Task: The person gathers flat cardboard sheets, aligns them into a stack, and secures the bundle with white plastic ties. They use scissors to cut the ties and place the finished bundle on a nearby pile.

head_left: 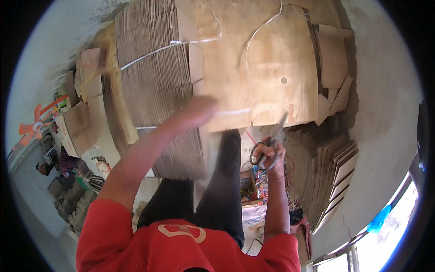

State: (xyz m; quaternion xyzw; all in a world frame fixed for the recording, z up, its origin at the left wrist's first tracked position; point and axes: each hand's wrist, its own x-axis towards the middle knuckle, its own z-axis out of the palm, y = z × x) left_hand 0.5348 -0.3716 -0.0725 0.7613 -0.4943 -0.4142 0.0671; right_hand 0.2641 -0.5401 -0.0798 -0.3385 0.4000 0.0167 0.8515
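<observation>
A tall bundle of flat cardboard sheets stands on edge before me, a white strap running round it and tied near its top right. My left hand is at the bundle's right edge, smeared by motion, so its fingers cannot be made out. A second length of white strap runs out to the right from that hand. My right hand is closed round a pair of dark-handled scissors, blades pointing up and away toward the near edge of the wooden board.
Loose white cord lies on the board. Torn cardboard fills the far right, and more sheets lean by the right wall. At left are an orange fan and a carton. Colourful scraps lie below my right hand.
</observation>
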